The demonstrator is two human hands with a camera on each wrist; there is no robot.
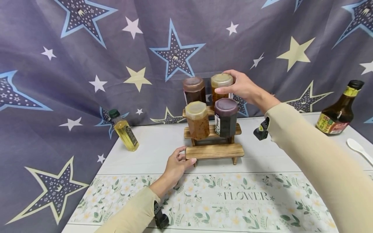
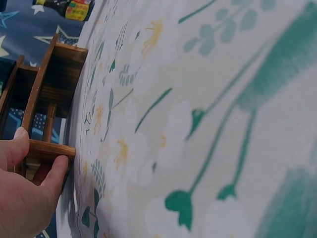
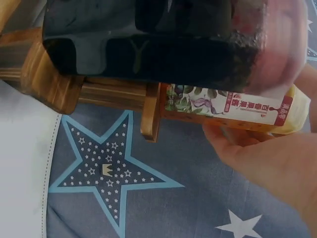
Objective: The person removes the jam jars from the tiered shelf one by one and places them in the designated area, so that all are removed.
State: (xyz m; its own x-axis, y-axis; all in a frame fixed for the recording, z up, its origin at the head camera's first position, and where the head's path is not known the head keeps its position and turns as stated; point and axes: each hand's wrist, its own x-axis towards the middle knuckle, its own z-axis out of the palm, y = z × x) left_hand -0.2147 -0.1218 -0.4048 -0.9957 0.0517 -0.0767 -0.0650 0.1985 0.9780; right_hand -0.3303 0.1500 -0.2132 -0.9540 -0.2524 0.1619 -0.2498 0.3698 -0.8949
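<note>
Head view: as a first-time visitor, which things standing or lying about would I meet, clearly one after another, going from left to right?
Oil bottle → front yellow-lidded jar → front purple-lidded jar → brown sauce bottle → white spoon.

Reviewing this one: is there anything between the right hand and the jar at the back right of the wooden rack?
Nothing visible: the right hand already grips that jar near its lid. The purple-lidded jar stands in front, one step lower, but not between them.

Right hand (image 1: 242, 86) apparently round rear-right jar (image 1: 219, 83)
</note>
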